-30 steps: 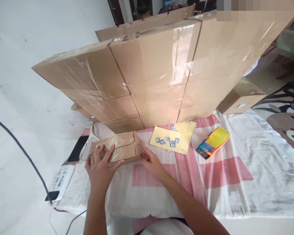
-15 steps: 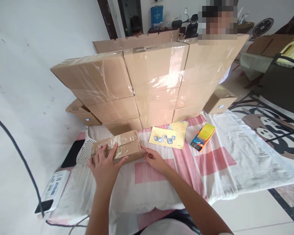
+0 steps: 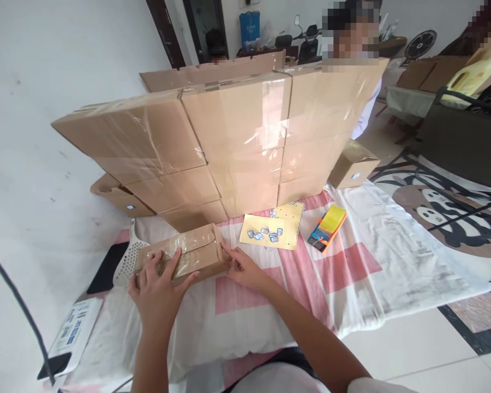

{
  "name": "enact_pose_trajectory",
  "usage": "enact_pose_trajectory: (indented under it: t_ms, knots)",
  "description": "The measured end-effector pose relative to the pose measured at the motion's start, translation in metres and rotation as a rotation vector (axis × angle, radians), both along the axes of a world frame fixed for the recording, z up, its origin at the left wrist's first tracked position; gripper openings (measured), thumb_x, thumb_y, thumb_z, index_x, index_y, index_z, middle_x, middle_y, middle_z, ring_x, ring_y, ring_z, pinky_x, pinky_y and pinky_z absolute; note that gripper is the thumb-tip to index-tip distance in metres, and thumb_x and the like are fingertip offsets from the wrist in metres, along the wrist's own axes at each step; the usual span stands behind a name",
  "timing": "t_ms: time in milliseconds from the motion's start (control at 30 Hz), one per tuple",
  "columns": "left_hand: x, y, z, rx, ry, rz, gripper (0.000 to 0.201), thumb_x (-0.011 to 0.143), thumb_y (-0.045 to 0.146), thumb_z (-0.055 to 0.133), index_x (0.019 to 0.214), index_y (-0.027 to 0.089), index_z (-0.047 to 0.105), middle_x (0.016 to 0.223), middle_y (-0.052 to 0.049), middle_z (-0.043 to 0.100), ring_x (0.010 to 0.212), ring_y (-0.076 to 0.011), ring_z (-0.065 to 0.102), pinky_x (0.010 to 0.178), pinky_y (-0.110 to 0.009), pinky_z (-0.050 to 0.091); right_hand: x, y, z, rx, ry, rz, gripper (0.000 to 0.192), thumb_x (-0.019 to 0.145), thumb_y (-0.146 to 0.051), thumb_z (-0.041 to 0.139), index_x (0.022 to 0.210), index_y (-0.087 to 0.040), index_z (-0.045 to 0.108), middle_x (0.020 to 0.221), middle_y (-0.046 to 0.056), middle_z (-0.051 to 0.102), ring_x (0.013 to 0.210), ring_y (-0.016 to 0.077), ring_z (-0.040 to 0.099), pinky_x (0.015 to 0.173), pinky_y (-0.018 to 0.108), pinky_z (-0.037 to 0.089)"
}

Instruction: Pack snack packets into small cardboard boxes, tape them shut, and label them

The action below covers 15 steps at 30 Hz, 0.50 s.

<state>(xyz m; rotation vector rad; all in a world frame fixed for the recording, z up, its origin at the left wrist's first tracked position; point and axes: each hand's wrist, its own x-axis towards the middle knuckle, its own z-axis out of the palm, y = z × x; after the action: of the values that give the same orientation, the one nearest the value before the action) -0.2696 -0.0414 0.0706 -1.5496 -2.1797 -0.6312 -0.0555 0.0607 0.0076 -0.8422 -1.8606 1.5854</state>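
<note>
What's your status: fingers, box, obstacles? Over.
Left fingers spread on taped box. Right fingers at its right end. Box on cloth. Possible snag: white perforated paddle beside left end.

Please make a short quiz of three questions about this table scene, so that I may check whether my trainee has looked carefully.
1. True or false: the left hand rests on the small cardboard box.
2. Choose one. What lies directly to the right of the yellow sheet, as the person sees it?
A) a pair of scissors
B) a yellow-and-orange item
C) a red mug
3. Fill the gap: from the person's viewpoint, the right hand is at the ____ end of the small cardboard box.

Key: 1. True; 2. B; 3. right
</note>
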Motion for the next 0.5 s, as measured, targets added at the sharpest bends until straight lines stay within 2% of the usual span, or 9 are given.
enact_pose_trajectory:
  t_ms: [33,100,167,233,300,400,500]
  knots:
    - [-0.003,-0.003,-0.001,-0.005,0.001,-0.023,0.057,0.094,0.061,0.056,0.136,0.025,0.067,0.151,-0.018,0.052,0.140,-0.0389,0.048,0.119,-0.058,0.020,0.002,-0.001,0.002,0.017,-0.023,-0.003,0.095,0.082,-0.029,0.073,0.162,-0.041,0.023,0.136,0.008,0.045,0.084,0.0156,0.055,0.084,0.038,0.052]
    - [-0.011,-0.010,-0.004,-0.013,-0.012,-0.095,0.057,0.094,0.058,0.056,0.142,0.028,0.062,0.155,-0.016,0.049,0.140,-0.0402,0.048,0.120,-0.059,0.021,0.007,-0.002,0.007,0.063,-0.048,0.016,0.120,0.075,-0.040,0.083,0.164,-0.041,0.003,0.161,0.012,0.021,0.108,0.0238,0.058,0.093,0.042,0.052]
    - [-0.021,-0.017,-0.006,-0.012,-0.047,-0.185,0.060,0.093,0.058,0.056,0.150,0.042,0.050,0.162,-0.005,0.043,0.140,-0.0407,0.048,0.121,-0.062,0.021,0.008,-0.004,0.013,0.119,-0.054,0.083,0.141,0.066,-0.046,0.090,0.162,-0.041,-0.014,0.169,0.012,0.004,0.132,0.0329,0.049,0.103,0.045,0.049]
    - [-0.029,-0.022,-0.008,-0.013,-0.099,-0.252,0.062,0.091,0.060,0.056,0.150,0.059,0.037,0.167,0.011,0.032,0.141,-0.0410,0.047,0.121,-0.065,0.021,0.007,-0.006,0.018,0.177,-0.065,0.135,0.150,0.061,-0.047,0.093,0.161,-0.040,-0.019,0.170,0.013,0.006,0.140,0.0362,0.044,0.105,0.047,0.048]
    - [-0.030,-0.025,-0.006,-0.020,-0.134,-0.292,0.063,0.089,0.061,0.054,0.147,0.067,0.032,0.167,0.021,0.024,0.142,-0.0414,0.046,0.121,-0.066,0.021,0.005,-0.009,0.021,0.221,-0.069,0.125,0.157,0.054,-0.043,0.097,0.161,-0.039,-0.018,0.167,0.015,0.015,0.136,0.0374,0.048,0.103,0.049,0.050]
    - [-0.017,-0.030,-0.003,0.026,-0.101,-0.305,0.066,0.091,0.058,0.054,0.151,0.064,0.028,0.167,0.022,0.020,0.146,-0.0413,0.041,0.125,-0.066,0.015,0.011,-0.015,0.024,0.257,-0.044,0.049,0.158,0.049,-0.037,0.098,0.163,-0.037,-0.011,0.163,0.015,0.024,0.137,0.0388,0.046,0.106,0.051,0.048]
    - [0.005,-0.037,-0.006,0.176,-0.026,-0.308,0.077,0.091,0.045,0.063,0.157,0.056,0.024,0.169,0.013,0.021,0.151,-0.0398,0.034,0.125,-0.067,0.013,0.035,-0.024,0.030,0.205,0.034,-0.104,0.147,0.056,-0.041,0.095,0.164,-0.034,-0.004,0.161,0.016,0.030,0.139,0.0388,0.045,0.106,0.051,0.049]
